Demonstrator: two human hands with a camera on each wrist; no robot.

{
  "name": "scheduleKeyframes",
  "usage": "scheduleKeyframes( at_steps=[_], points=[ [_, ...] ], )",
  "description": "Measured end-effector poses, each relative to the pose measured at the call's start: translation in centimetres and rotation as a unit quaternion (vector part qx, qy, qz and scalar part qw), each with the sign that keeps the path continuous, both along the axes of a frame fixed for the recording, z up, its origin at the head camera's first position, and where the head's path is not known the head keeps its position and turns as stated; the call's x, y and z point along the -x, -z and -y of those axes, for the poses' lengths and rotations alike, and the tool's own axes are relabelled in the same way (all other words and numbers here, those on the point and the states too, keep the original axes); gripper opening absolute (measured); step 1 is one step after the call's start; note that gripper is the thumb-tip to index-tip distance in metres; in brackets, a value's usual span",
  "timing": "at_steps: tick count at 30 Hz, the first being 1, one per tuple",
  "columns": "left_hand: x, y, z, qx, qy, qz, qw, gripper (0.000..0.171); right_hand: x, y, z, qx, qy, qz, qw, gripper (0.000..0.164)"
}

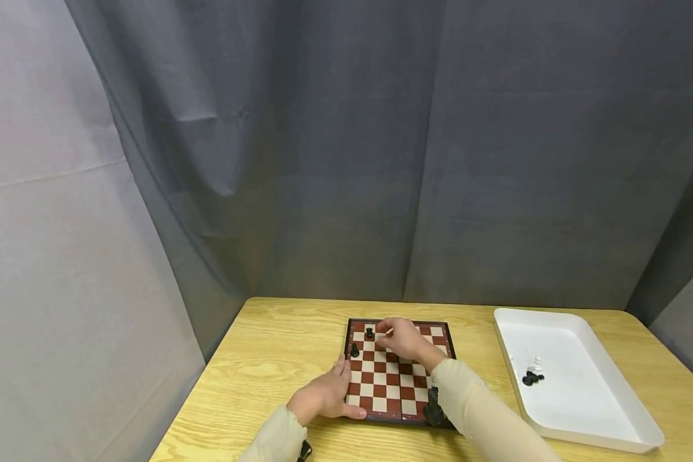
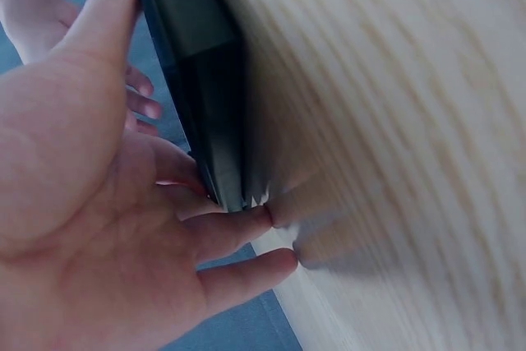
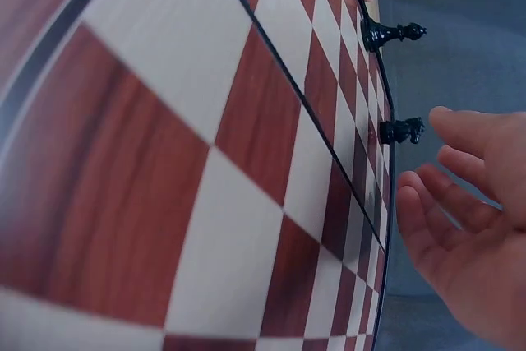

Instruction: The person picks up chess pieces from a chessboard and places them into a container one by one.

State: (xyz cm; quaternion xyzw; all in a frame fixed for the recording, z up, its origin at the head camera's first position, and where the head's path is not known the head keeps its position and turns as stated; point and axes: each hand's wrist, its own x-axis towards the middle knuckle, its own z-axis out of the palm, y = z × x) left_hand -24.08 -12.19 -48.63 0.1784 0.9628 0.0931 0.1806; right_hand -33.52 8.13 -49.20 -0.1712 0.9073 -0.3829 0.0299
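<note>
A red-and-cream chessboard (image 1: 380,389) lies on the wooden table in the head view. My left hand (image 1: 328,389) rests against its near left corner, thumb along the near edge and fingers by the left side. The left wrist view shows those fingers (image 2: 238,232) extended at the board's dark side. Over the far part of the board hovers my right hand (image 1: 403,338), its fingers slightly bent with nothing visible between them. Close to its fingertips stands a black knight (image 3: 403,131). A black bishop (image 3: 396,34) stands upright near the board's left edge.
To the right of the board sits a white tray (image 1: 589,385). Several black chess pieces (image 1: 532,378) and white ones (image 1: 536,364) lie together near its left wall. A grey curtain (image 1: 346,192) hangs behind the table.
</note>
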Motion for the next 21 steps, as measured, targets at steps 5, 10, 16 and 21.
scheduleKeyframes(
  at_steps=[5,10,16,21],
  points=[
    [-0.1,0.0,0.1,0.000,0.001,-0.003,1.0000,0.112,0.2,0.0,0.9,-0.008,-0.009,-0.001,1.000,0.035],
    [-0.2,-0.1,0.2,-0.001,0.001,0.003,1.0000,0.111,0.3,0.4,1.6,-0.014,-0.014,-0.019,1.000,0.034],
    [-0.4,0.0,0.4,-0.003,0.001,0.003,1.0000,0.111,0.4,0.8,2.3,-0.002,-0.005,-0.010,1.000,0.035],
    [-0.5,-0.1,0.5,-0.001,0.001,-0.001,1.0000,0.112,0.5,0.9,2.7,0.012,-0.004,-0.001,1.000,0.034]
  ],
)
